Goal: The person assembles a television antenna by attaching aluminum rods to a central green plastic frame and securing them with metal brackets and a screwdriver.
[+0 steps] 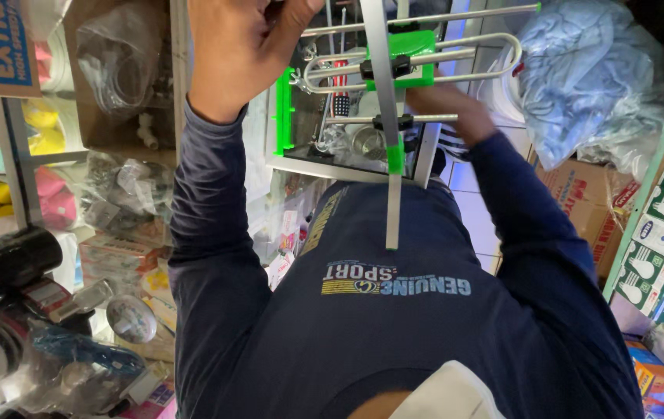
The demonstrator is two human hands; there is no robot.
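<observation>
The person holds an aluminium TV antenna with green plastic brackets up in front of the chest, its central boom pointing down toward the dark blue shirt. The left hand is raised at the upper left, closed in a grip near the antenna's top; what exactly it clasps is cut off by the frame edge. The right hand sits behind the thin cross rods at the right, fingers curled, though whether it pinches a rod cannot be told. The aisle is tight: the shelves of bagged goods on the left and a blue plastic-wrapped bundle on the right are near. The long rods could likely snag on these or bend if the antenna is swung round.
</observation>
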